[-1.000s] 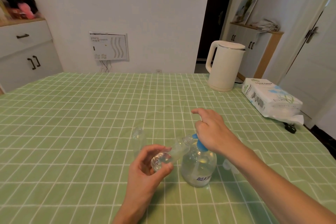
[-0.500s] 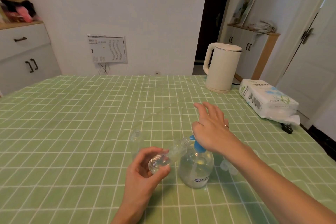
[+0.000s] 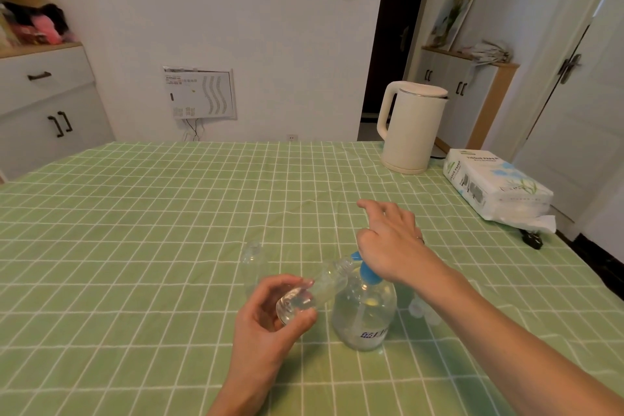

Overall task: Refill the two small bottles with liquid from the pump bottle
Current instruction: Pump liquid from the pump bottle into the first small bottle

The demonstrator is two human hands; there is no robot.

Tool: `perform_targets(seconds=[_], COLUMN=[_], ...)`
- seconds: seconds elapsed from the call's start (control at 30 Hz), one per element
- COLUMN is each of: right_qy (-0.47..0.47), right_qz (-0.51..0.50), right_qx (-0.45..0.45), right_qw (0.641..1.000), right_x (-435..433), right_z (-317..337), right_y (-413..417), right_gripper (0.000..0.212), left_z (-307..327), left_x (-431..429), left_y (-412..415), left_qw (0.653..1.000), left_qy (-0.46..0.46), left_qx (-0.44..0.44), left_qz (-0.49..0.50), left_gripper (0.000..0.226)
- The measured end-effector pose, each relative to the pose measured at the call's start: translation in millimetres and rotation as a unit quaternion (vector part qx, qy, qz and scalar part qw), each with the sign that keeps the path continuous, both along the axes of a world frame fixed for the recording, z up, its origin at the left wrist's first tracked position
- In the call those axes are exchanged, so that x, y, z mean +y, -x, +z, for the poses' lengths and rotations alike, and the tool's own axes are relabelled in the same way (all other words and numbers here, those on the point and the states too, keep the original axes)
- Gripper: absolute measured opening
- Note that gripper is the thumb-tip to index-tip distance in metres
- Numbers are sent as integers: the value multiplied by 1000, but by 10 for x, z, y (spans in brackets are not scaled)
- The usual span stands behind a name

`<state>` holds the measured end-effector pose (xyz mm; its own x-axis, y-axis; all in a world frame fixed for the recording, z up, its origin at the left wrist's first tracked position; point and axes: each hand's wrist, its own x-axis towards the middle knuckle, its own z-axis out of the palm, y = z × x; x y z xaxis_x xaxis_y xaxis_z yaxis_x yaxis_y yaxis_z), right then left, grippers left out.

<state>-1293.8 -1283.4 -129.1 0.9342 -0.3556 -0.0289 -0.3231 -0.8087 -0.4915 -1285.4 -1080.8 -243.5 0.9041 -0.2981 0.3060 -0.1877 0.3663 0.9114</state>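
A clear pump bottle [image 3: 364, 317] with a blue pump head [image 3: 366, 273] stands on the green checked tablecloth. My right hand [image 3: 388, 240] rests palm down on the pump head, fingers stretched forward. My left hand [image 3: 270, 324] grips the base of a small clear bottle [image 3: 320, 287], tilted so that its mouth meets the blue nozzle. A little liquid shows in its lower end. The second small clear bottle [image 3: 254, 262] stands upright just left of it, apart from both hands.
Small clear caps [image 3: 417, 309] lie right of the pump bottle, partly behind my right forearm. A cream kettle [image 3: 410, 132] and a tissue pack [image 3: 496, 187] sit at the table's [image 3: 135, 230] far right. Cabinets stand left and right beyond it.
My right hand's fingers have lifted and stretched out over the pump head. The left hand keeps the small bottle at the nozzle.
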Motion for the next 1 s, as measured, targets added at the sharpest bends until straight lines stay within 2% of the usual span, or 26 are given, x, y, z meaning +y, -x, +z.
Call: perform_targets(seconds=[1.0], right_qy=[-10], right_qz=[12], right_qx=[-10], right_qw=[1000], right_x=[25], right_z=[-40], right_y=[26], right_gripper=[62], left_z=[27], left_x=[-5], left_y=[9], left_qw=[1000], left_qy=[12], left_qx=[-2], left_qz=[3], left_gripper=[43])
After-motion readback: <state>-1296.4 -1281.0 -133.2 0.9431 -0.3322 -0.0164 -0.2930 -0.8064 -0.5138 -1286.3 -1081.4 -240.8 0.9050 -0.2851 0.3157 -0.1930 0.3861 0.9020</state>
